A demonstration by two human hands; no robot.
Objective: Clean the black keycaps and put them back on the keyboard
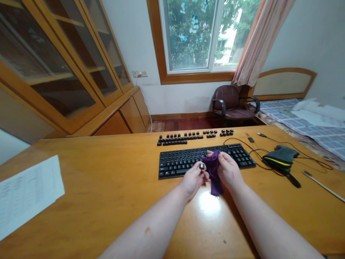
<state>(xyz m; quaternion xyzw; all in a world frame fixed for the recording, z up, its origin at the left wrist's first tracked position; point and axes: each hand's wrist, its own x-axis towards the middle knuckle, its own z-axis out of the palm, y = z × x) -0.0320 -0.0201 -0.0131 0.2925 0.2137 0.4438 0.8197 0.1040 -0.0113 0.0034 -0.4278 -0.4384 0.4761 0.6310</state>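
My left hand (192, 181) pinches a small black keycap (202, 166) between thumb and fingers. Bunched in my right hand (229, 171) is a purple cloth (215, 176), one end of it hanging down toward the desk. The cloth is right beside the keycap; whether they touch I cannot tell. Both hands are held above the near edge of a black keyboard (172, 162), which they partly cover. Beyond the keyboard, several loose black keycaps (180, 139) lie in rows on the desk.
To the right are a grey and black cloth item with a yellow stripe (280, 158), a USB cable (269, 136), a small keycap puller (251, 139) and a thin brush (320, 184). Papers (32, 194) lie on the left of the wooden desk (107, 172). A chair (229, 100) stands behind.
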